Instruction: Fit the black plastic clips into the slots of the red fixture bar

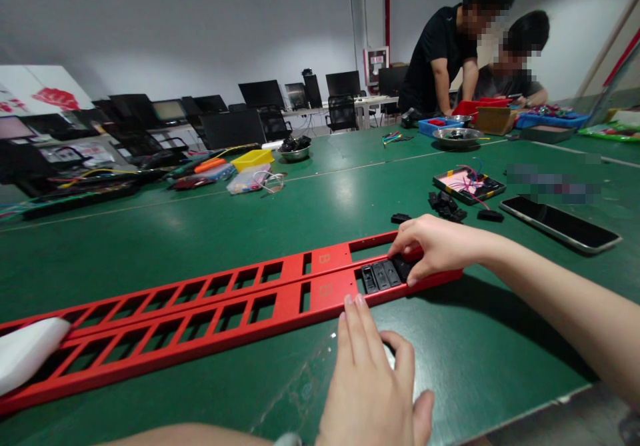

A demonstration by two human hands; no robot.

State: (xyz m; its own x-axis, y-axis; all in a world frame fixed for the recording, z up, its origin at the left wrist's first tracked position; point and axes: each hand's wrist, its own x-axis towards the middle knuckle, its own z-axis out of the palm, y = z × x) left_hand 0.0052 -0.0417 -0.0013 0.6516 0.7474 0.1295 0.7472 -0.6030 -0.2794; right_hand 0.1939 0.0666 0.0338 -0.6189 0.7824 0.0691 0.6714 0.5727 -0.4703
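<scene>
Two long red slotted frames [333,287] lie side by side across the table. Several black rectangular modules [381,275] sit in a row in the near frame's right-hand opening. My right hand [443,249] reaches in from the right, thumb and fingers pinched on a black module [401,267] at the end of that row. The fingers partly cover this module. My left hand [370,373] is open in front of the near frame, its fingers stretched out and the tips at the frame's near edge. A white foam piece [30,353] rests over the frames' left end.
Beyond my right hand are loose black parts [445,206], a small tray with wires [469,185] and a phone [560,223]. Farther back stand a yellow tray [253,159] and metal bowls [459,138]. Two people [435,53] are at the table's far right.
</scene>
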